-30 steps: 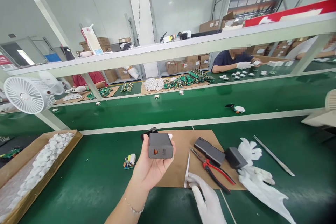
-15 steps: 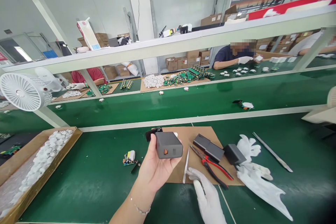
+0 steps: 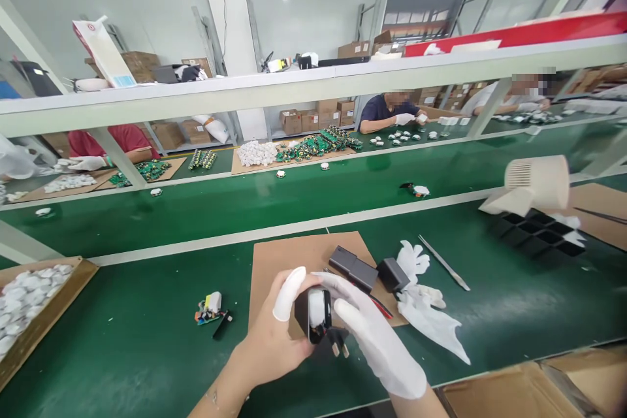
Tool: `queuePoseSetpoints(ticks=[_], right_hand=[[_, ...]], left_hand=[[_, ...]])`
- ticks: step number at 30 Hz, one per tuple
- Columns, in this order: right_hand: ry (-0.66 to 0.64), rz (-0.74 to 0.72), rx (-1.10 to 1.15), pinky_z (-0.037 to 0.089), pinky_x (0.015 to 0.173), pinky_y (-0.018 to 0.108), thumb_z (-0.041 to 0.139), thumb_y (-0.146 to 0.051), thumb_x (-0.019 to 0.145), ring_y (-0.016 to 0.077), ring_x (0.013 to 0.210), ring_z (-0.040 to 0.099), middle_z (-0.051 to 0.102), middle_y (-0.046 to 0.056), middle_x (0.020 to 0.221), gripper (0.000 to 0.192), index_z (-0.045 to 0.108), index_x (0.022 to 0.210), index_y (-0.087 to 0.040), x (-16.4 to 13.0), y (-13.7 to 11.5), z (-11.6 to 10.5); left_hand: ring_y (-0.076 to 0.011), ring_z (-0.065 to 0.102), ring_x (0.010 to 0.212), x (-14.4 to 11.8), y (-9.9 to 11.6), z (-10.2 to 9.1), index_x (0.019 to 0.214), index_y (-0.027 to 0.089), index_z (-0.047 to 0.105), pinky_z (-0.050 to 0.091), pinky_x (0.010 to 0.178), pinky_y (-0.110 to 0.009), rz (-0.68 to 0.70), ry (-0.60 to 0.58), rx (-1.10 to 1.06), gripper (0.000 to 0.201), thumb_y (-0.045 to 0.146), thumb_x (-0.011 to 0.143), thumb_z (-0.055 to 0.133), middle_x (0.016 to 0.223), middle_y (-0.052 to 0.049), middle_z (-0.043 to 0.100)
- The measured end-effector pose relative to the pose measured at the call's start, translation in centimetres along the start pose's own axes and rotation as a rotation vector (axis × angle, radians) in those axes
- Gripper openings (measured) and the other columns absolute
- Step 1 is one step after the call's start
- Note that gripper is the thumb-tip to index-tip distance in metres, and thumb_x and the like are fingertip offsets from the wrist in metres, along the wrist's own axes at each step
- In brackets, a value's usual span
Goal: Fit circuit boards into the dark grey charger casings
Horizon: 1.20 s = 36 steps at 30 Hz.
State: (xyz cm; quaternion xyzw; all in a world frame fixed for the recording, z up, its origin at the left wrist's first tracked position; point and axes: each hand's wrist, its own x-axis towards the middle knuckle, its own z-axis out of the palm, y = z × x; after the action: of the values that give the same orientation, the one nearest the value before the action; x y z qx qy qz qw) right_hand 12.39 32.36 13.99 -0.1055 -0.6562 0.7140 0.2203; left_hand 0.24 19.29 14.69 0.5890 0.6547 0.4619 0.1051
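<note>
My left hand (image 3: 267, 339), bare but for a white cover on one finger, grips a black charger housing (image 3: 302, 313) from the left. Its open end faces me and shows a white block (image 3: 317, 307) inside. A two-pin plug piece (image 3: 337, 341) hangs at that end. My right hand (image 3: 379, 336), in a white glove, closes round the charger from the right, its fingertips partly hidden. Beyond the hands lie more black housings (image 3: 353, 268) on a cardboard sheet (image 3: 274, 261). Red-handled pliers (image 3: 382, 307) are mostly covered by the glove.
Left of the cardboard sits a small circuit assembly (image 3: 209, 308) beside a black piece (image 3: 223, 325). White gloves (image 3: 434, 323) and tweezers (image 3: 445, 262) lie right. A box of white parts (image 3: 34, 294) stands far left, a beige fan (image 3: 536, 183) right. Co-workers (image 3: 385, 114) sit across the green belt.
The right hand has come up from the cardboard onto the charger. The charger is lower and turned, its open end now towards me. The view has swung right.
</note>
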Motion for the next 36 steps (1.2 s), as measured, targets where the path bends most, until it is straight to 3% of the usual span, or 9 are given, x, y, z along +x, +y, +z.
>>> queuePoseSetpoints(ticks=[3,7,11,16,20,24,32,36], right_hand=[[0.05,0.052,-0.11,0.048,0.099,0.039,0.053,-0.038,0.085,0.0264,0.122,0.053,0.059,0.01,0.128,0.037,0.061,0.117,-0.02,-0.2,-0.7,0.0],[0.069,0.103,-0.376,0.053,0.08,0.028,0.05,-0.022,0.081,0.0189,0.088,0.065,0.07,0.004,0.095,0.019,0.066,0.091,-0.019,-0.6,-2.1,0.0],[-0.041,0.122,-0.548,0.047,0.067,0.022,0.049,-0.016,0.079,0.0126,0.068,0.06,0.066,-0.003,0.071,0.016,0.064,0.076,-0.019,-0.5,-4.2,-0.2],[-0.088,0.081,-0.822,0.034,0.049,0.017,0.047,-0.014,0.078,0.0068,0.052,0.046,0.056,-0.007,0.056,0.018,0.055,0.063,-0.019,0.3,-6.0,-0.2],[-0.075,0.035,-0.989,0.028,0.043,0.018,0.049,-0.013,0.078,0.0054,0.044,0.039,0.05,-0.007,0.048,0.022,0.047,0.056,-0.018,1.0,-6.3,0.1],[0.006,0.035,-0.979,0.03,0.043,0.018,0.048,-0.016,0.08,0.0063,0.044,0.042,0.05,-0.006,0.049,0.02,0.045,0.06,-0.018,0.9,-5.6,0.4],[0.143,-0.093,-0.899,0.036,0.05,0.02,0.047,-0.016,0.076,0.0089,0.05,0.048,0.053,-0.003,0.053,0.016,0.052,0.061,-0.018,0.6,-4.6,0.6],[0.103,-0.053,-0.751,0.039,0.053,0.019,0.048,-0.016,0.077,0.0082,0.053,0.052,0.057,-0.004,0.058,0.015,0.053,0.063,-0.018,0.5,-5.1,0.2]], left_hand=[[-0.0244,0.051,0.113,-0.2,-0.1,-0.1,0.133,0.031,0.038,0.046,0.098,-0.04,0.007,0.011,0.03,0.072,0.006,0.07,0.064,0.126,-0.009,0.046],[-0.0236,0.053,0.111,-0.6,-0.3,-0.1,0.134,0.031,0.038,0.048,0.096,-0.038,0.034,0.079,0.163,0.072,0.005,0.07,0.059,0.124,-0.01,0.041],[-0.0222,0.057,0.103,-0.9,-0.5,-0.1,0.135,0.028,0.039,0.052,0.09,-0.035,0.095,0.128,0.322,0.074,0.001,0.067,0.051,0.122,-0.011,0.038],[-0.0238,0.052,0.108,-0.8,-0.5,-0.2,0.135,0.025,0.041,0.052,0.088,-0.033,0.18,0.169,0.462,0.072,0.001,0.068,0.049,0.118,-0.011,0.04],[-0.0206,0.053,0.101,-0.7,-0.4,-0.2,0.133,0.023,0.045,0.052,0.087,-0.03,0.199,0.196,0.487,0.06,0.007,0.075,0.051,0.117,-0.011,0.039],[-0.0212,0.05,0.106,-0.6,-0.6,0.0,0.132,0.022,0.045,0.051,0.089,-0.028,0.232,0.26,0.467,0.056,0.009,0.077,0.053,0.116,-0.011,0.038],[-0.021,0.052,0.104,-0.7,-1.1,0.1,0.131,0.024,0.046,0.052,0.085,-0.028,0.241,0.235,0.445,0.058,0.01,0.076,0.054,0.113,-0.01,0.04],[-0.0186,0.054,0.1,-0.5,-0.5,0.1,0.128,0.024,0.047,0.052,0.085,-0.027,0.225,0.235,0.365,0.058,0.009,0.073,0.052,0.112,-0.008,0.039]])
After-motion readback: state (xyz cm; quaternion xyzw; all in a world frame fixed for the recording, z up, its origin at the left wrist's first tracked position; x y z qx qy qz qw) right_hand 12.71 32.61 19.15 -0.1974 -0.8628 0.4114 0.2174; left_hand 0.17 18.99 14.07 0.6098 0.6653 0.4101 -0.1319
